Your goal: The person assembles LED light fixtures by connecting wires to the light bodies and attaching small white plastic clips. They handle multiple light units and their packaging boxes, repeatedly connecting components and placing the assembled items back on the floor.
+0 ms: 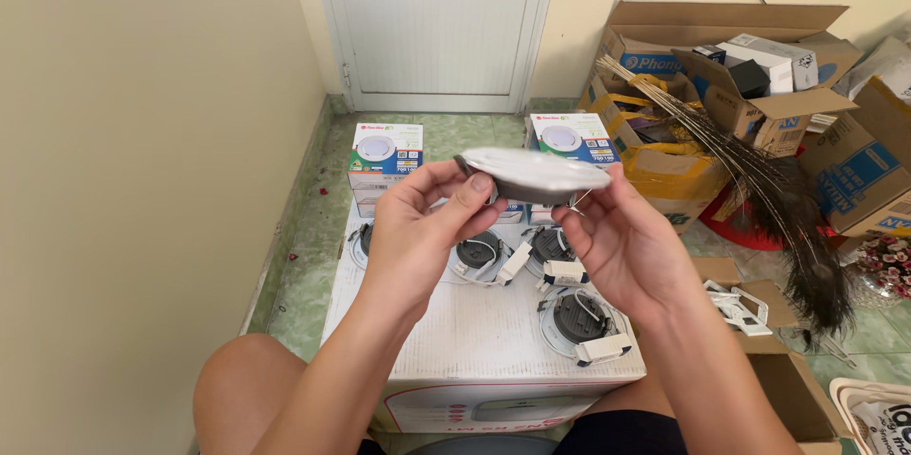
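We see a cream wall (142, 180) filling frame left, white door (436, 18) top center, green tiled floor (304, 265) below it. Upper right: open cardboard boxes (721, 37) w/ clutter, peacock feathers (759, 180). Even daylight, no harsh shadows.

One head-worn view, looking down and forward from close above the white carton (493, 332). It faces the closed door (436, 18) beyond.

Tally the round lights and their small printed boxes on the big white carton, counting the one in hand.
Round light held in left hand and right hand: 1
Round lights lying face down on the white carton: 4 visible, first at
Small printed boxes: 2 in clear view, first at
Total: 7
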